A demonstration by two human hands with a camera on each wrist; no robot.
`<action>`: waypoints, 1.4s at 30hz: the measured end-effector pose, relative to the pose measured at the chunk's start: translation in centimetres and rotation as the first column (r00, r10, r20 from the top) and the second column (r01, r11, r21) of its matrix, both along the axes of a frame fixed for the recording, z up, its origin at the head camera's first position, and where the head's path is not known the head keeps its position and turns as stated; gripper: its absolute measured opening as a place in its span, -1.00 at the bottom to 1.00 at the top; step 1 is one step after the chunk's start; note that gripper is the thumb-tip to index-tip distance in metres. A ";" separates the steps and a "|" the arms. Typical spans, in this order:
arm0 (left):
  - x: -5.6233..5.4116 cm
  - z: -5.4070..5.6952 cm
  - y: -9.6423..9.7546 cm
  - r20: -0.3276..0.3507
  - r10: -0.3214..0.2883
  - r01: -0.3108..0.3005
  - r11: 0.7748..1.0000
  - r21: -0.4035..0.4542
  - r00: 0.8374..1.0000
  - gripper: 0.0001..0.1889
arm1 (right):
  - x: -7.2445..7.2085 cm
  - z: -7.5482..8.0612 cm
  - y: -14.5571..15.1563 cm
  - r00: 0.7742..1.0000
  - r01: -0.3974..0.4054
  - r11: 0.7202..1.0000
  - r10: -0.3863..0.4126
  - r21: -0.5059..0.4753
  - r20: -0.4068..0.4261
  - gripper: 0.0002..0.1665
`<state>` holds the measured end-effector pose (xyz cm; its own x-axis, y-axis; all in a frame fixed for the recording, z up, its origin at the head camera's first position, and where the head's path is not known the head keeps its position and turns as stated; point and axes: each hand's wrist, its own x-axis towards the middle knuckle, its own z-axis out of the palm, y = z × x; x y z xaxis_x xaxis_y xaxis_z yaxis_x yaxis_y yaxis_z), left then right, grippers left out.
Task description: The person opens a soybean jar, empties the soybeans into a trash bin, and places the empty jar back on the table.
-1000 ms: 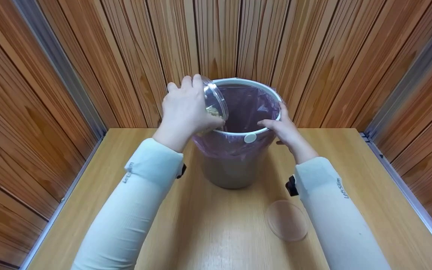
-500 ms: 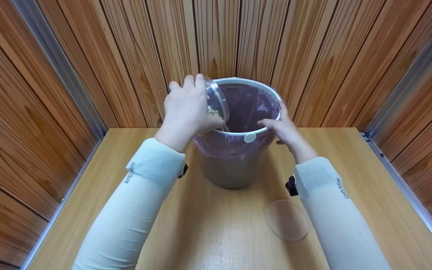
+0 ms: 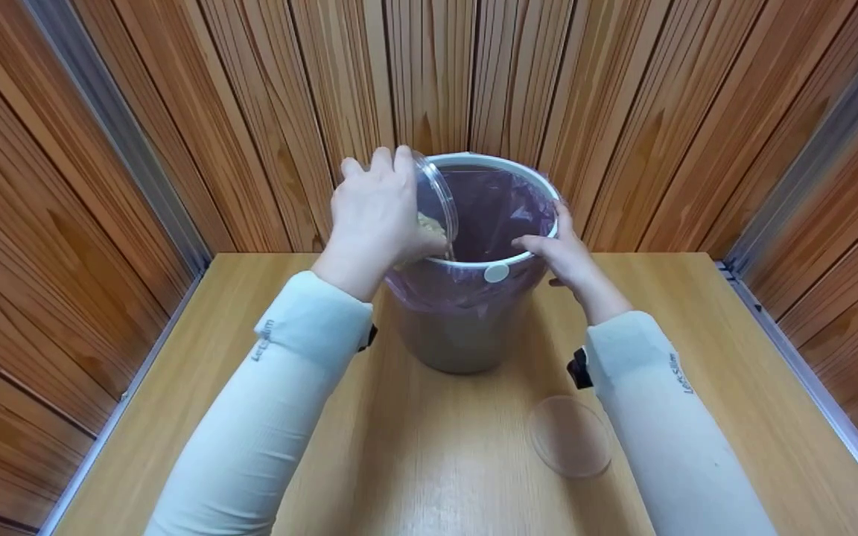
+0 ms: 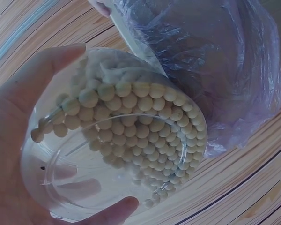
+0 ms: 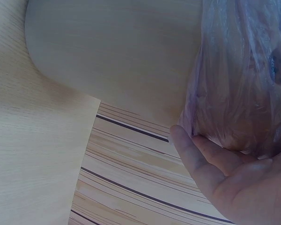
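My left hand [image 3: 377, 216] grips a clear round plastic container [image 3: 441, 195], tilted on its side over the left rim of a grey bin [image 3: 459, 342]. Small cream-coloured balls [image 4: 136, 119] are piled against the container's lower side in the left wrist view. A thin purple bag [image 3: 481, 212] lines the bin and folds down over its outside. On the right, my right hand [image 3: 567, 253] holds the bin's rim through the bag, thumb inside and fingers outside. The bottom of the bin's inside is hidden.
A clear round lid [image 3: 570, 437] lies flat on the wooden table [image 3: 429, 476], in front of the bin and beside the right forearm. Wood-panelled walls [image 3: 429, 82] stand close behind and at both sides.
My left hand has shifted slightly right with the container, and the balls inside look a little differently heaped. The right hand, bin and lid stay put.
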<state>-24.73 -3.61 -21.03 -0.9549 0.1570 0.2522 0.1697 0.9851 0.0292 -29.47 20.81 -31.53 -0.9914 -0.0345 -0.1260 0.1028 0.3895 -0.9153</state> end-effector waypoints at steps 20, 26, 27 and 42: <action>0.0 -0.2 0.5 -0.014 -0.014 0.013 0.999 -0.050 1.000 0.27 | 0.1 -0.1 0.0 1.000 0.004 1.000 -0.004 -0.009 0.008 0.22; 0.0 -0.2 0.7 -0.034 -0.031 0.028 0.997 -0.071 0.999 0.24 | 0.2 0.0 0.0 1.000 0.003 1.000 -0.003 -0.020 0.013 0.22; 0.0 -0.2 0.7 -0.037 -0.033 0.030 0.997 -0.075 0.999 0.24 | 0.2 0.0 0.0 1.000 0.004 1.000 -0.004 -0.021 0.014 0.22; 0.3 -0.7 1.6 -0.096 -0.060 0.036 0.971 -0.237 0.994 0.25 | 0.1 -0.4 0.0 1.000 0.003 0.999 -0.002 -0.036 0.017 0.21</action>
<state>-24.47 -2.05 -21.75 -0.9160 0.2683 0.2982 0.2068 0.9529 -0.2220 -29.39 20.79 -31.89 -0.9893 -0.0370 -0.1414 0.1192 0.3561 -0.9268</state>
